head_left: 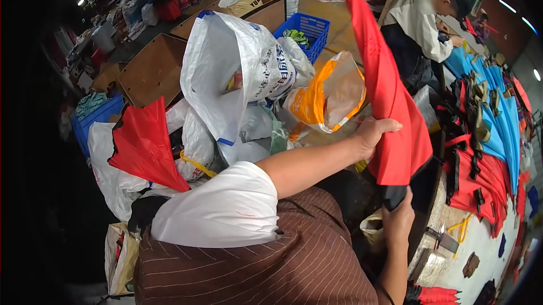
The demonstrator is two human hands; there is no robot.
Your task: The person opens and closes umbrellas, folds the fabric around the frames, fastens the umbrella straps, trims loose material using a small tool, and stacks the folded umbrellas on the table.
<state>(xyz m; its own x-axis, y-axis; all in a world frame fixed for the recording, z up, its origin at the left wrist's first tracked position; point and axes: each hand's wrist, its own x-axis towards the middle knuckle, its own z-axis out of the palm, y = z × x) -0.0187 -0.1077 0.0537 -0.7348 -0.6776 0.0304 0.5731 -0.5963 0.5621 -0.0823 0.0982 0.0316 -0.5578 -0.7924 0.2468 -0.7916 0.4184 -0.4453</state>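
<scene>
A long red folded umbrella point(390, 90) stands nearly upright at the right of centre, its narrow end pointing up. My left hand point(376, 135) is closed on the red cloth partway up its left side. Below, my right hand point(399, 214) is wrapped round the black lower end, just under the cloth's edge. An open white sack point(226, 73) and an orange bag point(322, 98) stand to the left of the umbrella. Another piece of red cloth point(148, 144) lies over white bags at the left.
The worktable point(452, 271) on the right bears red umbrellas point(481, 178), blue umbrellas point(500, 101) and a metal tool point(443, 240). A person point(418, 16) bends over work beyond. A blue crate point(308, 31) and wooden boxes point(153, 70) stand behind the bags.
</scene>
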